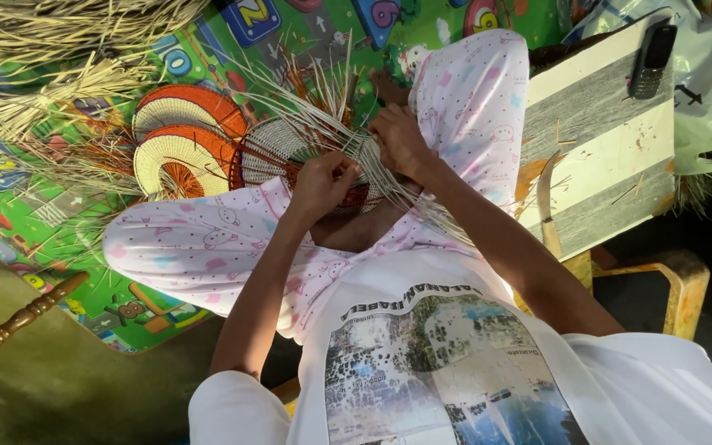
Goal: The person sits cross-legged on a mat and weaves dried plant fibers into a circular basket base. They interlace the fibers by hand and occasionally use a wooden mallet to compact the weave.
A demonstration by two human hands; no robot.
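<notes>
I sit with my knees apart in pale patterned trousers. Between them lies a partly woven basket piece (278, 148) of white and reddish straw, with loose pale strands (323, 99) fanning out from its edge. My left hand (320, 183) is closed on strands at the near edge of the weave. My right hand (397, 140) pinches strands just to the right of it, close to my right knee.
Two finished round woven pieces (183, 136), orange and white, lie to the left on a colourful play mat (35, 222). Bundles of dry straw (43, 49) lie at top left. A striped board (603, 140) at right carries a dark phone (651, 58) and a curved knife (547, 206).
</notes>
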